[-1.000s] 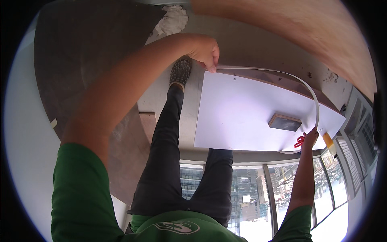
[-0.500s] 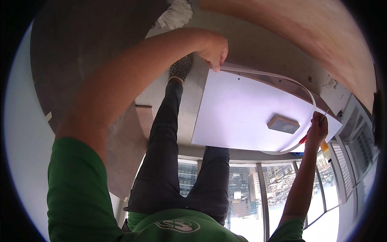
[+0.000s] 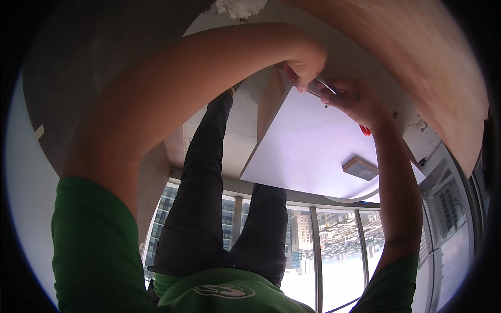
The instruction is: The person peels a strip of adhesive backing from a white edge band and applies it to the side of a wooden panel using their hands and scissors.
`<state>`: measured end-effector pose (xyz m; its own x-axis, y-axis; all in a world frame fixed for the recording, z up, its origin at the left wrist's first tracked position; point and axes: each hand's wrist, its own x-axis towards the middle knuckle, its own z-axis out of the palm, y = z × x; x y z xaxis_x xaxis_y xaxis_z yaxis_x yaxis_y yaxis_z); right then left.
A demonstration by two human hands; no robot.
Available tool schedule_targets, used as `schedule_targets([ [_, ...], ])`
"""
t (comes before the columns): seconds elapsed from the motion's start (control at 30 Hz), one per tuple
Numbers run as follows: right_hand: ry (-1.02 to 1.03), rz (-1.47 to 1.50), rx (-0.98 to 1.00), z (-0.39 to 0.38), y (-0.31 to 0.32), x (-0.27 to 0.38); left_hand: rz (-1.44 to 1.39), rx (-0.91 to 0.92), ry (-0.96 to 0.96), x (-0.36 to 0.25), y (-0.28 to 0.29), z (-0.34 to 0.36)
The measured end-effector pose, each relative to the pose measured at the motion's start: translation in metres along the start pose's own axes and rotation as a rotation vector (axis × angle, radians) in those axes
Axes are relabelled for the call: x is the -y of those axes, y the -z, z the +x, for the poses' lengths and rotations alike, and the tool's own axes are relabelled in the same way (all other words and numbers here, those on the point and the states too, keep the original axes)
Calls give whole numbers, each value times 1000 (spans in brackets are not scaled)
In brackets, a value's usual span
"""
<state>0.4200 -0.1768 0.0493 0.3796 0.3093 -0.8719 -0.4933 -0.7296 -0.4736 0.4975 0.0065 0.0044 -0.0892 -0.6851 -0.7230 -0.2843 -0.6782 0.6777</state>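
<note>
A white panel (image 3: 308,141) with brown edges lies tilted in front of my legs. At its far-left corner my left hand (image 3: 309,60) is closed, fingertips pinching the end of a thin white edging strip against the edge. Close beside it, my right hand (image 3: 360,101) grips a red-handled tool (image 3: 365,130); its thin metal tip points toward my left fingers, and its exact kind is hidden by the hand. The strip's loose part (image 3: 352,200) curves out below the panel's near edge. A grey block with brown sides (image 3: 360,168) rests on the panel.
A brown board (image 3: 78,94) stands at the left. White crumpled material (image 3: 241,7) lies on the floor at the far side. Tall windows (image 3: 342,250) are behind my legs, and a pale wooden surface (image 3: 417,57) fills the upper right.
My right hand has moved left and away from me with the tool, from the panel's right end to beside my left hand. My left hand has shifted slightly right in view.
</note>
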Motion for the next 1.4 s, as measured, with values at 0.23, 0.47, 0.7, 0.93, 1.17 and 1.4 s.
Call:
schedule_targets([
  [0.23,-28,-7,34,7,-2,-5,2,-47,-22,2,-4,-5],
  [0.47,40,24,62,12,-1,-7,-177,-100,-49,15,-13,-14],
  [0.7,59,71,71,15,-3,-9,-575,-184,-15,35,-34,-25],
  [0.93,45,211,86,14,-2,-14,-954,-240,-52,50,-67,-28],
  [1.17,86,208,139,18,-1,-16,-1294,-246,-141,62,-98,-20],
  [1.4,114,192,150,19,-5,-17,-1453,-295,-111,61,-115,-13],
])
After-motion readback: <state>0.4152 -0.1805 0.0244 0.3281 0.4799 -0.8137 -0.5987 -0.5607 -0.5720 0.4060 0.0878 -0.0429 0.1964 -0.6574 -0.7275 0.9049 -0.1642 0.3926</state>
